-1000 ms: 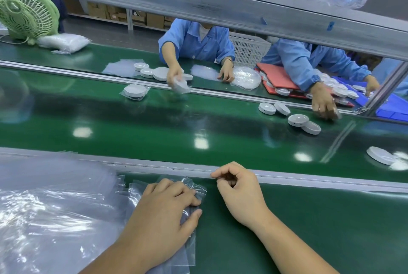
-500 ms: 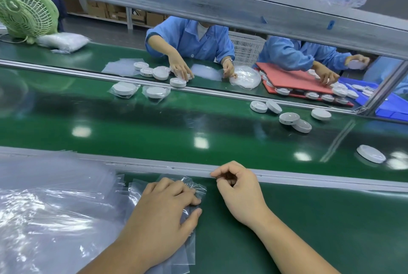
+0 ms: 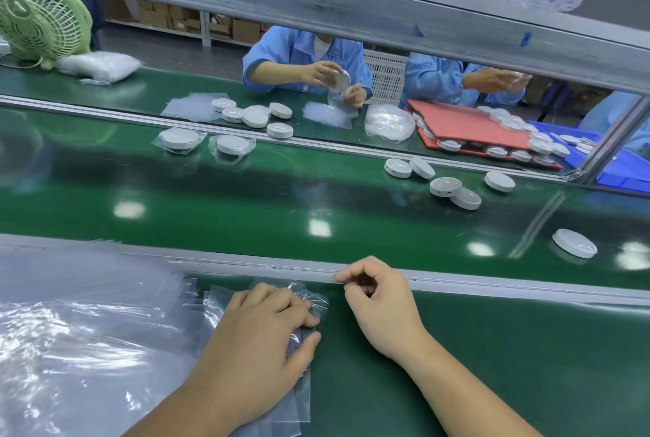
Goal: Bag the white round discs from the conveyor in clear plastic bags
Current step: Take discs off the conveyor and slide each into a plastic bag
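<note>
Our left hand (image 3: 260,341) covers most of the small clear bags (image 3: 299,398), so we cannot count them. The big heap of plastic sheeting (image 3: 70,331) beside them runs off the left and bottom edges. We cannot make out anything inside our right hand (image 3: 380,303).

The grey rail (image 3: 510,287) divides our counter (image 3: 510,366) from the green conveyor (image 3: 246,197). Bare counter lies to the right of our right forearm.

The left hand lies palm down with its fingers spread, pressing the bags onto the counter. The right hand rests against the rail, its fingers curled inward and its thumb meeting the forefinger. The nearest white disc (image 3: 574,243) lies on the conveyor, well to the right of that hand. A loose cluster of discs (image 3: 453,192) lies farther across the conveyor, and two bagged discs (image 3: 179,139) sit by the far rail.
</note>
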`<state>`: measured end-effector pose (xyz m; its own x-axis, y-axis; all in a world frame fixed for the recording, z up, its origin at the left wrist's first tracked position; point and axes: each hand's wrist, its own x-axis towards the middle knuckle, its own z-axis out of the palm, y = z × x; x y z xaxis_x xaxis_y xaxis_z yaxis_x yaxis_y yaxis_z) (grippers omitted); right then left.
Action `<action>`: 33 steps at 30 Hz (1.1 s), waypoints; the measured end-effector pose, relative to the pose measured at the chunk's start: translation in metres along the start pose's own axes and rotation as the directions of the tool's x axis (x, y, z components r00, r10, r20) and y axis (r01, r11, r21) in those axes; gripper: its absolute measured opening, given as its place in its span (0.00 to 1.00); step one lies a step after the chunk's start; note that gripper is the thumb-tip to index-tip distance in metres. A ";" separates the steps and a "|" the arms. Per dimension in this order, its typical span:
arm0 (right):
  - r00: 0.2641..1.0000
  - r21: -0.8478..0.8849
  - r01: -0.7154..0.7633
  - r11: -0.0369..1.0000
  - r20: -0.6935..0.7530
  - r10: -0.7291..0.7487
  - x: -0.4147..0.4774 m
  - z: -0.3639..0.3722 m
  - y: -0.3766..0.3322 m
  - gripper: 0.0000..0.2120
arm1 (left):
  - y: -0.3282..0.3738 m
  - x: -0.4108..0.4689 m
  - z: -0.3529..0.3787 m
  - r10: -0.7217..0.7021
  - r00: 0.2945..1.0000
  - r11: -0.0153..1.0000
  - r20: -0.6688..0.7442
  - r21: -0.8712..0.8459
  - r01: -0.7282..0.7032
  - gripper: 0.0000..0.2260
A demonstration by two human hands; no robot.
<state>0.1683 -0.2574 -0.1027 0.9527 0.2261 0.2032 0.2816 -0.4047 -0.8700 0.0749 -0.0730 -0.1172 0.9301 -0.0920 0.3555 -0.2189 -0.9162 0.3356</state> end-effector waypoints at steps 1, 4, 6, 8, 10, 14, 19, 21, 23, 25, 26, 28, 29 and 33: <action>1.000 0.002 0.002 1.000 0.001 -0.002 0.000 0.000 0.000 0.21 | 0.000 0.000 0.000 0.000 1.000 1.000 -0.001 -0.001 0.000 0.13; 1.000 0.007 0.013 1.000 0.000 -0.013 0.000 0.000 -0.001 0.21 | 0.000 -0.001 0.000 0.001 1.000 1.000 -0.015 -0.011 -0.001 0.13; 1.000 0.006 0.013 1.000 0.000 -0.013 0.000 0.000 -0.001 0.21 | 0.001 -0.001 0.000 0.003 1.000 1.000 -0.023 -0.007 -0.003 0.12; 1.000 0.003 0.010 1.000 0.002 -0.010 0.000 0.000 -0.001 0.21 | 0.001 -0.001 0.000 0.007 1.000 1.000 -0.028 -0.005 -0.007 0.12; 1.000 0.003 0.008 1.000 0.003 -0.008 0.000 0.000 -0.001 0.21 | 0.001 -0.001 0.000 0.010 1.000 1.000 -0.027 -0.003 -0.010 0.12; 1.000 -0.005 0.003 1.000 0.001 -0.003 0.000 0.000 -0.001 0.20 | 0.001 -0.001 0.000 0.011 1.000 1.000 -0.026 0.001 -0.011 0.12; 1.000 0.006 -0.002 1.000 0.003 0.002 0.000 0.000 -0.001 0.20 | 0.001 0.000 -0.001 0.011 1.000 1.000 -0.025 0.000 -0.011 0.12; 1.000 0.008 -0.002 1.000 0.002 0.002 0.000 0.000 -0.001 0.20 | 0.001 -0.001 -0.001 0.011 1.000 1.000 -0.022 -0.001 -0.011 0.12; 1.000 0.014 -0.006 1.000 0.004 0.006 0.000 0.000 -0.001 0.20 | 0.001 -0.002 -0.001 0.008 1.000 1.000 -0.016 -0.002 -0.008 0.12; 1.000 0.017 -0.008 1.000 0.007 0.008 0.000 0.000 -0.001 0.20 | 0.001 -0.002 -0.001 0.008 1.000 1.000 -0.019 -0.002 -0.008 0.12; 1.000 0.015 -0.008 1.000 0.008 0.008 0.000 0.000 -0.001 0.20 | 0.001 -0.001 -0.001 0.008 1.000 1.000 -0.021 -0.002 -0.008 0.12; 1.000 0.009 -0.005 1.000 0.006 0.005 0.000 0.000 -0.001 0.20 | 0.001 -0.001 -0.001 0.008 1.000 1.000 -0.022 -0.003 -0.008 0.12; 1.000 0.008 -0.004 1.000 0.005 0.004 0.000 0.000 -0.001 0.20 | 0.001 -0.001 0.000 0.008 1.000 1.000 -0.021 -0.002 -0.008 0.12; 1.000 0.005 0.000 1.000 0.001 0.000 0.000 0.000 -0.001 0.21 | 0.000 0.000 0.000 0.003 1.000 1.000 -0.017 -0.001 -0.003 0.13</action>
<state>0.1681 -0.2567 -0.1020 0.9524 0.2273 0.2031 0.2815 -0.4000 -0.8722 0.0748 -0.0732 -0.1177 0.9242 -0.0884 0.3717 -0.2225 -0.9154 0.3356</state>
